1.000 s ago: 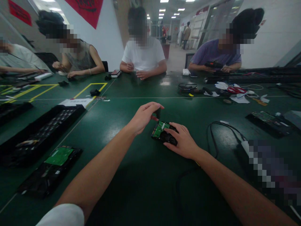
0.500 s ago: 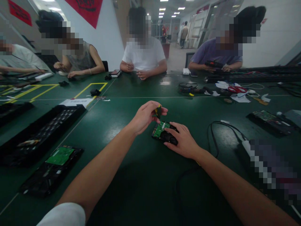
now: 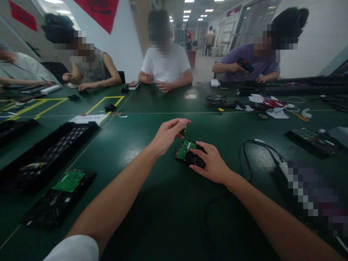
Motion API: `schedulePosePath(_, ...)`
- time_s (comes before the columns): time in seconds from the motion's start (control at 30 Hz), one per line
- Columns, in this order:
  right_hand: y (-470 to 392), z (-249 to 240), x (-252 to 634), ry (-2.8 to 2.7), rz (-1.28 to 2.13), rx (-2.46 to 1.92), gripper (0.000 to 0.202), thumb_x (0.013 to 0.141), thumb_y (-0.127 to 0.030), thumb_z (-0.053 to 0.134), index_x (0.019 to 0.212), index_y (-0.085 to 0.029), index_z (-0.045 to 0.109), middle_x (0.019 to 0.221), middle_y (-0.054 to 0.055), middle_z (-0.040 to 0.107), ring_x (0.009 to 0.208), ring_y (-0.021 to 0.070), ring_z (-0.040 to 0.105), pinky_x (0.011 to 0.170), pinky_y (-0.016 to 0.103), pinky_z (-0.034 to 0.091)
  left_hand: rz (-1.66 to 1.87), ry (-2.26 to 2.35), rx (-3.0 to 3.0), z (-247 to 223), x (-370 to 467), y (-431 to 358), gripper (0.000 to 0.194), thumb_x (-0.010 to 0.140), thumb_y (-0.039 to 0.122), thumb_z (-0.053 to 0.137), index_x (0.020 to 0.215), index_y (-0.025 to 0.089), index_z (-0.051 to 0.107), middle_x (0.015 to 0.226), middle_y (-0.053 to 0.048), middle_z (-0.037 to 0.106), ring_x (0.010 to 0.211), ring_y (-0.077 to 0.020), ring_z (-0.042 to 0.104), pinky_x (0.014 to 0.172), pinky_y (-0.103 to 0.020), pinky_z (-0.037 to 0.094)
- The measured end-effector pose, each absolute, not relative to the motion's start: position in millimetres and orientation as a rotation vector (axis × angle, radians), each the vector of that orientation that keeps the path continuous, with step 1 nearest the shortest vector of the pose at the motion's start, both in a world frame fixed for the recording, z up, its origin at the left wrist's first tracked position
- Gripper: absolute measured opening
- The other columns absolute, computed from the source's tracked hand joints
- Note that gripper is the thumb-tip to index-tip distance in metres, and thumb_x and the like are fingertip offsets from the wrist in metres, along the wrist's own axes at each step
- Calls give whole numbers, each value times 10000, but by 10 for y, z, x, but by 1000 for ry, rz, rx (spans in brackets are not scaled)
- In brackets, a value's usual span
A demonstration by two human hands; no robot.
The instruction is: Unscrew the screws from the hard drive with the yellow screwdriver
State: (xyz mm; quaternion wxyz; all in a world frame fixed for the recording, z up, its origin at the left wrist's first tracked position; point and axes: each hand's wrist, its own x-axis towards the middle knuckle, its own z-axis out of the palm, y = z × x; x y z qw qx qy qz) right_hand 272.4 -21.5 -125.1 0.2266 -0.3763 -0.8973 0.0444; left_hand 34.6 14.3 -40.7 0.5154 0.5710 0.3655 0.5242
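My left hand is closed around the black-and-yellow handle of a short screwdriver, its fingers hiding much of the handle. The screwdriver stands roughly upright over the far edge of a hard drive; whether its tip touches cannot be made out. That drive lies on the table with its green circuit board facing up. My right hand grips it from the right, thumb at the near edge and fingers across the top, covering its right part.
On the green table, a similar drive-like unit and a long black tray lie left. To the right are another board unit, a black cable and a power strip. Co-workers sit across the table.
My left hand has turned over the screwdriver handle, its fingers now folded in more. My right hand and the drive stay put. The co-worker at right has raised a dark handheld tool.
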Motion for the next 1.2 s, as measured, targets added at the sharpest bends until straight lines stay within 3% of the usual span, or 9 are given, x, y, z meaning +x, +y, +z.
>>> schedulePosePath(0.1, -212, -1249, 2725, -2478, 128, -1034, 599, 962, -577, 665, 1445, -227, 616, 1563, 207, 491, 1460, 402, 459, 1184, 630, 367, 1256, 929, 1411, -376, 320, 138, 348, 936, 503, 705, 1107, 214, 794, 1172, -82, 708, 987, -185, 622, 601, -219, 493)
schedulePosePath(0.3, -217, -1245, 2725, -2483, 121, -1048, 604, 959, -573, 671, 1450, -226, 612, 1567, 207, 487, 1464, 403, 454, 1189, 633, 359, 1215, 825, 1264, -321, 333, 93, 296, 938, 412, 685, 1124, 182, 669, 981, -79, 714, 888, -196, 679, 511, -216, 469)
schedulePosePath(0.43, -211, -1260, 2727, -2487, 112, -1046, 607, 960, -579, 667, 1450, -224, 612, 1569, 208, 482, 1464, 401, 453, 1194, 630, 353, 1212, 693, 1203, -353, 356, 98, 237, 972, 388, 637, 1108, 196, 607, 1046, -97, 734, 950, -226, 710, 560, -241, 522)
schedulePosePath(0.6, -204, -1278, 2731, -2473, 112, -1036, 601, 958, -574, 670, 1447, -229, 618, 1568, 204, 489, 1460, 404, 458, 1187, 634, 358, 1236, 663, 1215, -392, 386, 110, 268, 998, 446, 628, 1075, 190, 654, 1013, -76, 699, 983, -202, 680, 728, -289, 587)
schedulePosePath(0.9, -212, -1275, 2722, -2467, 120, -1032, 585, 963, -562, 667, 1450, -243, 618, 1574, 190, 492, 1466, 401, 451, 1182, 635, 366, 1255, 840, 1404, -402, 376, 117, 315, 957, 482, 698, 1104, 217, 784, 1054, -60, 669, 912, -157, 594, 646, -222, 526)
schedulePosePath(1.2, -209, -1270, 2724, -2472, 116, -1031, 592, 956, -562, 678, 1443, -230, 619, 1563, 201, 491, 1461, 396, 457, 1193, 624, 357, 1237, 765, 1205, -343, 375, 72, 262, 938, 406, 687, 1098, 205, 636, 1020, -76, 714, 958, -220, 696, 570, -235, 522)
